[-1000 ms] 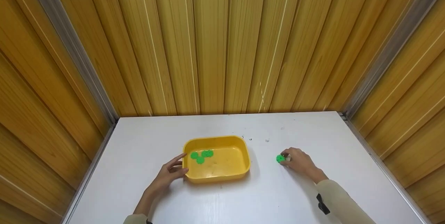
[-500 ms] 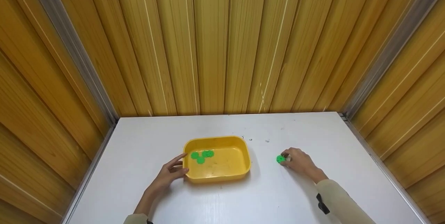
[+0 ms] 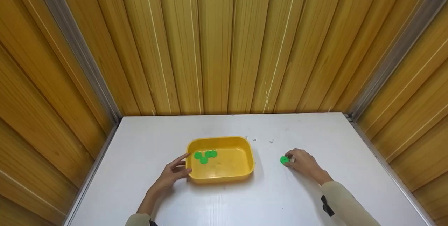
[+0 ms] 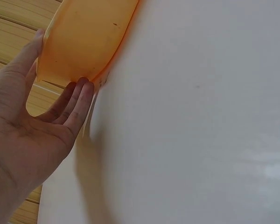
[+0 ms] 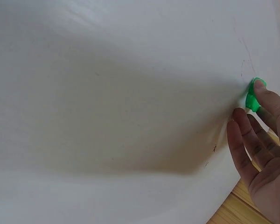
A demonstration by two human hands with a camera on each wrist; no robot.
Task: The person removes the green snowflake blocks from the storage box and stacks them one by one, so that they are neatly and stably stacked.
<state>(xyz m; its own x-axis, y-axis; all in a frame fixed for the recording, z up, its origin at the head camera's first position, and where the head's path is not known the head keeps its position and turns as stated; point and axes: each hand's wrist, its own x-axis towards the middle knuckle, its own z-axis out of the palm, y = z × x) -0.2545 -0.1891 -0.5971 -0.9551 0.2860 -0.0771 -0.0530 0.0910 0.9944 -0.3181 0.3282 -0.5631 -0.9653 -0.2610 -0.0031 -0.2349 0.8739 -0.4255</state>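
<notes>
In the head view a yellow plastic tray [image 3: 224, 178] stands on the table. Several small round green pieces [image 3: 204, 160] lie together in its left part. My left hand [image 3: 169, 177] is at the tray's left end, its fairly straight, spread fingers touching the outer wall, as the left wrist view also shows. To the right of the tray, my right hand [image 3: 305, 164] pinches another round green piece [image 3: 284, 159] between thumb and fingers. This piece shows small dark marks and a pale bit behind it. The right wrist view shows it close to the table; contact is unclear.
The white tabletop [image 3: 196, 205] carries small dark marks [image 3: 254, 140] behind the tray. Wood-patterned panels [image 3: 213, 43] rise along the back and both sides, with grey metal posts [image 3: 360, 110] at the corners.
The whole head view has shifted slightly. Both hands keep their places, and the green piece in the right hand now faces the camera a little more.
</notes>
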